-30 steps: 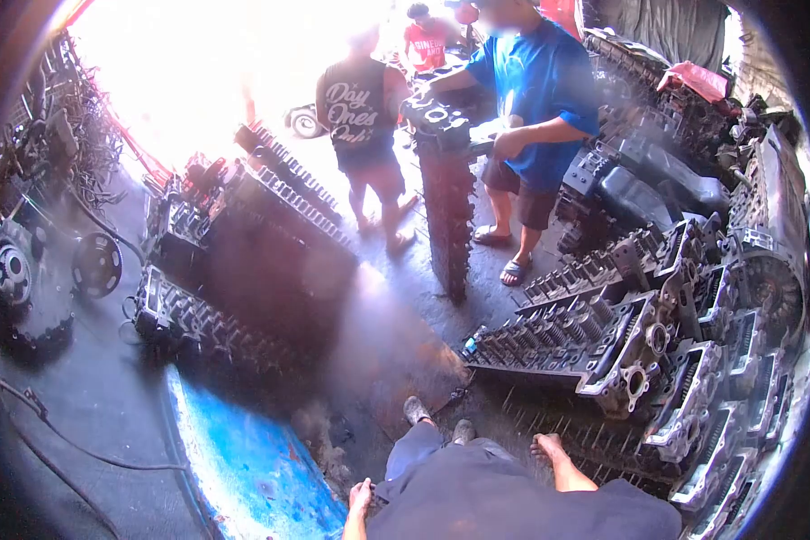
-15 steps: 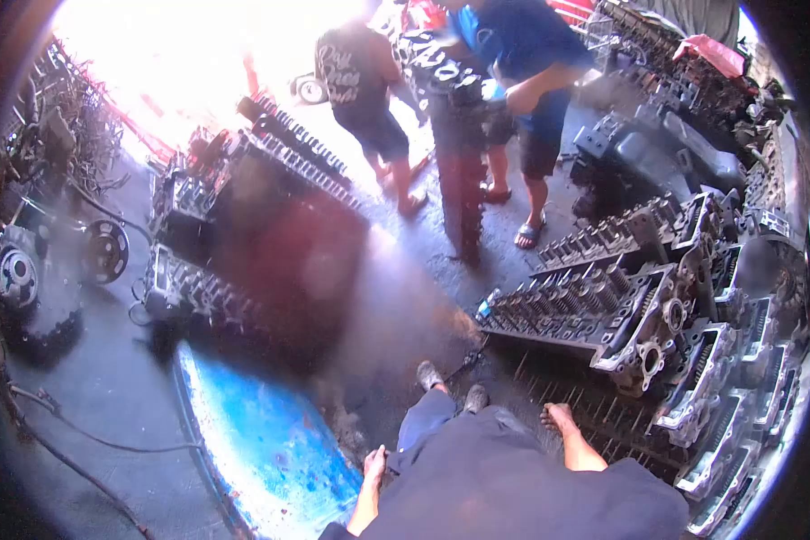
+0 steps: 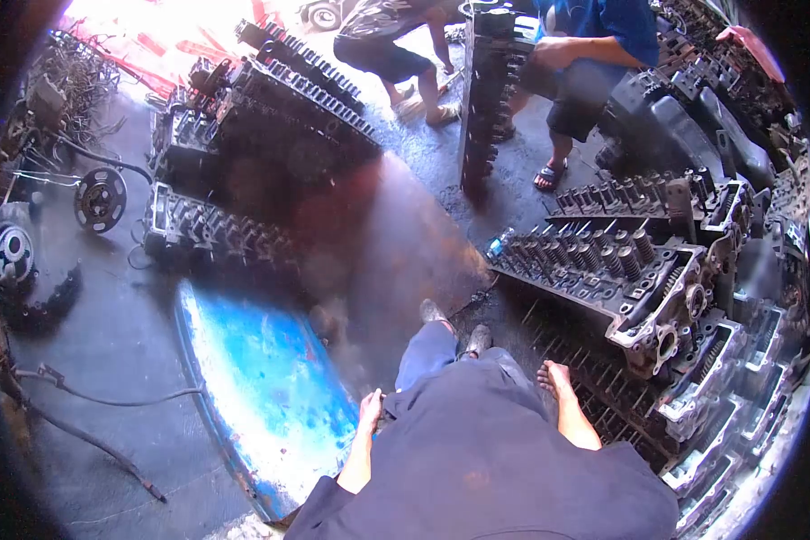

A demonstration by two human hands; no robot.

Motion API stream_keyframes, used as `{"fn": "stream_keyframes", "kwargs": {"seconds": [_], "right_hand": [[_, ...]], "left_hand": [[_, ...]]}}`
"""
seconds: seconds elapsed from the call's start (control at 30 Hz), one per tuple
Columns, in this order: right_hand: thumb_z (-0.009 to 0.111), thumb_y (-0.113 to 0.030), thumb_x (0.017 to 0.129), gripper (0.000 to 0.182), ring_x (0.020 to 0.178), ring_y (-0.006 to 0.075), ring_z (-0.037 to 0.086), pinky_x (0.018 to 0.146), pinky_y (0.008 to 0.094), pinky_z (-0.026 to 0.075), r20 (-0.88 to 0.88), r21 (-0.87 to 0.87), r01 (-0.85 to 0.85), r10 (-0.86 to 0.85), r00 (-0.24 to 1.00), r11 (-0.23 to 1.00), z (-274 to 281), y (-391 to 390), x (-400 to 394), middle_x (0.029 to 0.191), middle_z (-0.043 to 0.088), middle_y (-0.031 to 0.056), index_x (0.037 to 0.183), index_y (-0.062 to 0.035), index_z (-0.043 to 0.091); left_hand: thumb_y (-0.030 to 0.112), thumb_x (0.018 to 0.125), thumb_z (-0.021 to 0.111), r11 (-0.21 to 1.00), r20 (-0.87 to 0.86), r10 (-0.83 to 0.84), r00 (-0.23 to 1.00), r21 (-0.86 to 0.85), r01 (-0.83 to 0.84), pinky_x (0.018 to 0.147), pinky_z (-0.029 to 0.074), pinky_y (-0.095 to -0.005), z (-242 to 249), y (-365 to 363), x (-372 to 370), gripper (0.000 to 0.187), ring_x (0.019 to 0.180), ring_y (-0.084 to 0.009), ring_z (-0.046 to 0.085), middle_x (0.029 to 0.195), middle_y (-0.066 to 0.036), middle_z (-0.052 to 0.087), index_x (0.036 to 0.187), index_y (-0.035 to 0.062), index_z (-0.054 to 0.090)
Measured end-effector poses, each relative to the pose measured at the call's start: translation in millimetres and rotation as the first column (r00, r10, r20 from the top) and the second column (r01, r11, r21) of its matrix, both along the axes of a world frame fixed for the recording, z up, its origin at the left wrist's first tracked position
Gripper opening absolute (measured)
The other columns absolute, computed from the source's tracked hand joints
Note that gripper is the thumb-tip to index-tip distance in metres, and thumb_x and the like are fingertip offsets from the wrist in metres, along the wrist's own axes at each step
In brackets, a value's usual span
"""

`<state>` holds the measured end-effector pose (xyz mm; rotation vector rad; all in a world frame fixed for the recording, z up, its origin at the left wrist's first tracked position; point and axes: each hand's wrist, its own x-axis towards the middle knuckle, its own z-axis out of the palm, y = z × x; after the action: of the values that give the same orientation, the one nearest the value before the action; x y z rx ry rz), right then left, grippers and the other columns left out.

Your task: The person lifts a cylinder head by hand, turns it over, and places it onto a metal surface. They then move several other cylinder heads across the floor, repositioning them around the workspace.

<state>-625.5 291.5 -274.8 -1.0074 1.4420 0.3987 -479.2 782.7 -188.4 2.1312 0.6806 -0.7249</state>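
My left hand [image 3: 370, 410] is closed at the left edge of my dark shirt [image 3: 486, 450], beside a blue, worn painted panel [image 3: 270, 387]. Whether it pinches the shirt's hem or something small, I cannot make out. My right hand [image 3: 553, 375] hangs on the other side with its fingers curled and nothing visible in them. It is nearest to a cylinder head [image 3: 594, 261] with rows of valve springs, but apart from it. Below that lies a dark metal part with upright studs [image 3: 594, 378]. My shoes [image 3: 479, 339] stand on the dark floor.
More cylinder heads [image 3: 706, 360] are stacked at the right. A large engine block [image 3: 306, 117] stands ahead on the left. Two people are beyond, one bent over, one in a blue shirt [image 3: 603, 31] by an upright engine part [image 3: 488, 99]. A hose [image 3: 108, 391] crosses the floor.
My view has tilted down and shifted. Both my hands appear higher in the picture. The person in the dark shirt has bent down; the upright engine part now stands straighter in view.
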Motion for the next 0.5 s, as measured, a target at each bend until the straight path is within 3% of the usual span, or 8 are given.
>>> {"fn": "stream_keyframes", "kwargs": {"seconds": [0.1,0.33,0.43,0.47,0.5], "right_hand": [[0.056,-0.032,0.087,0.026,0.063,0.0145,0.063,0.052,0.0275,0.049,-0.033,-0.021,-0.056,0.055,0.998,0.998,8.5,6.4,9.7,0.079,0.067,0.005,0.091,-0.0064,0.062],[0.055,-0.031,0.089,0.025,0.06,0.0144,0.063,0.047,0.0275,0.049,-0.092,-0.026,-0.103,0.1,0.991,0.994,32.8,11.9,36.2,0.079,0.068,0.0053,0.09,-0.0071,0.062],[0.054,-0.031,0.089,0.025,0.061,0.0139,0.063,0.049,0.0275,0.05,-0.102,-0.042,-0.094,0.089,0.991,0.995,36.0,10.6,48.6,0.079,0.068,0.0051,0.09,-0.0073,0.062],[0.06,-0.026,0.083,0.022,0.063,0.0189,0.065,0.054,0.0355,0.054,-0.093,-0.056,-0.051,0.046,0.995,0.997,34.9,10.2,53.3,0.079,0.068,0.008,0.09,-0.0057,0.064],[0.06,-0.026,0.083,0.023,0.064,0.0192,0.065,0.055,0.036,0.054,-0.099,-0.051,-0.04,0.035,0.994,0.998,33.7,10.7,58.7,0.081,0.069,0.0086,0.091,-0.0054,0.064]], "left_hand": [[0.036,0.093,0.051,1.0,0.0,-0.027,1.0,-0.01,0.027,0.079,0.046,-0.0346,-4.7,2.5,8.6,0.041,0.087,-0.0216,0.061,0.089,-0.014,0.068,0.091,-0.0001,0.069],[0.035,0.094,0.049,0.988,-0.031,0.011,0.999,-0.153,-0.015,0.08,0.046,-0.0349,-39.0,18.7,34.0,0.041,0.086,-0.0221,0.062,0.089,-0.014,0.068,0.092,-0.0006,0.069],[0.035,0.094,0.049,0.985,-0.036,0.028,0.999,-0.171,-0.033,0.067,0.047,-0.0327,-42.2,20.9,41.8,0.04,0.075,-0.0196,0.06,0.082,-0.011,0.066,0.09,0.0006,0.069],[0.036,0.095,0.049,0.984,-0.033,0.024,0.999,-0.175,-0.03,0.063,0.047,-0.032,-39.8,22.0,50.8,0.04,0.072,-0.0188,0.06,0.08,-0.01,0.065,0.09,0.001,0.069],[0.035,0.095,0.049,0.988,-0.059,0.014,0.998,-0.15,-0.023,0.061,0.046,-0.0312,-36.6,22.1,56.8,0.04,0.07,-0.0182,0.059,0.079,-0.009,0.065,0.09,0.0016,0.069]]}}
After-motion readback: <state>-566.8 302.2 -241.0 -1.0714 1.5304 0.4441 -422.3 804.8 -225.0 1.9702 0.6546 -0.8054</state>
